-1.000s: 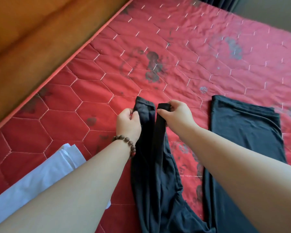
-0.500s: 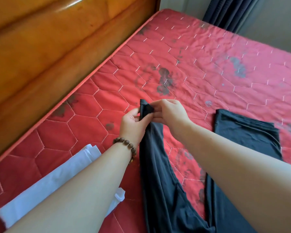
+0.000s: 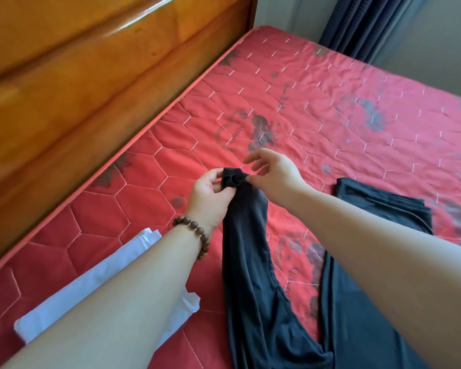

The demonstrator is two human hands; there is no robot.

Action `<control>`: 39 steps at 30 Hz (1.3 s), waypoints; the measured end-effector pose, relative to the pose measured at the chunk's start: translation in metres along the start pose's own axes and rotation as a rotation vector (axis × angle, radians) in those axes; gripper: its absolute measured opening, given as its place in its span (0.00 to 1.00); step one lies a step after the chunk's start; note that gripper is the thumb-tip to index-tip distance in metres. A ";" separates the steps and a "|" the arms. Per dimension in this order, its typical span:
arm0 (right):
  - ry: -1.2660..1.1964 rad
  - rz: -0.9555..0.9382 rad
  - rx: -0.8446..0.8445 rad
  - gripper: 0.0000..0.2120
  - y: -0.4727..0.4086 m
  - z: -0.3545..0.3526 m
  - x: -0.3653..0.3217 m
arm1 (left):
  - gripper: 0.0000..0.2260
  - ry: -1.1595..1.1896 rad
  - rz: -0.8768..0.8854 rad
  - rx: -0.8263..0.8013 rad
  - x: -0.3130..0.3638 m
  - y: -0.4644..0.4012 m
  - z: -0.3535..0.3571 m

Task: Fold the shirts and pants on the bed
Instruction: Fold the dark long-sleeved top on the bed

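Note:
Dark pants (image 3: pixel 248 257) lie on the red quilted mattress (image 3: pixel 330 102). One leg runs up the middle and the other leg (image 3: pixel 383 206) lies flat to the right, partly under my right forearm. My left hand (image 3: pixel 210 198), with a bead bracelet at the wrist, grips the bunched cuff of the middle leg. My right hand (image 3: pixel 272 169) pinches the same cuff from the right with thumb and forefinger, and its other fingers spread loosely above.
A folded white garment (image 3: pixel 141 243) lies at lower left, partly under my left forearm. A wooden headboard (image 3: pixel 77 75) borders the mattress on the left. A dark curtain (image 3: pixel 362 25) hangs at the far corner.
The two sides of the cuff, held apart before, have been brought together into one bunch. My right hand's fingers have loosened and lifted, and the view has tilted up.

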State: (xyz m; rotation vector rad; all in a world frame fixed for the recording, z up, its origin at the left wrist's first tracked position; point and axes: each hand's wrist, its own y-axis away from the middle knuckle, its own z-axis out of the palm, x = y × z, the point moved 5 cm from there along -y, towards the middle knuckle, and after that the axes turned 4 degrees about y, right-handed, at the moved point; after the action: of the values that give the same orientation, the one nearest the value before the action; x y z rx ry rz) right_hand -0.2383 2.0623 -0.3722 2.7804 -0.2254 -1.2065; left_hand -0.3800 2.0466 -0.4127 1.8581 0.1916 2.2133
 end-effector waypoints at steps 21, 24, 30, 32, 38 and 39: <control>0.308 -0.237 -0.529 0.11 -0.017 0.038 -0.035 | 0.21 -0.513 0.263 -0.138 0.039 0.012 -0.051; 0.301 -0.236 -0.487 0.04 -0.023 0.038 -0.038 | 0.15 -0.706 0.382 -0.065 0.038 0.011 -0.056; 0.277 -0.186 -0.394 0.13 -0.034 0.038 -0.029 | 0.05 -0.755 0.380 0.038 0.040 -0.002 -0.075; 0.284 -0.199 -0.305 0.11 -0.042 0.042 -0.027 | 0.05 -0.742 0.354 0.053 0.039 -0.015 -0.080; 0.271 -0.134 -0.086 0.13 -0.066 0.073 -0.008 | 0.09 -0.750 0.221 0.075 0.004 -0.073 -0.097; 0.286 -0.113 -0.079 0.15 -0.068 0.081 0.000 | 0.08 -0.773 0.187 0.085 -0.008 -0.079 -0.100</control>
State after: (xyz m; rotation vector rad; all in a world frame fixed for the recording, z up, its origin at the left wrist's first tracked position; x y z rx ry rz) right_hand -0.2916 2.1267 -0.4375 2.8825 0.0027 -0.8020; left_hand -0.4687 2.1262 -0.4582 2.7021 -0.0367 1.4299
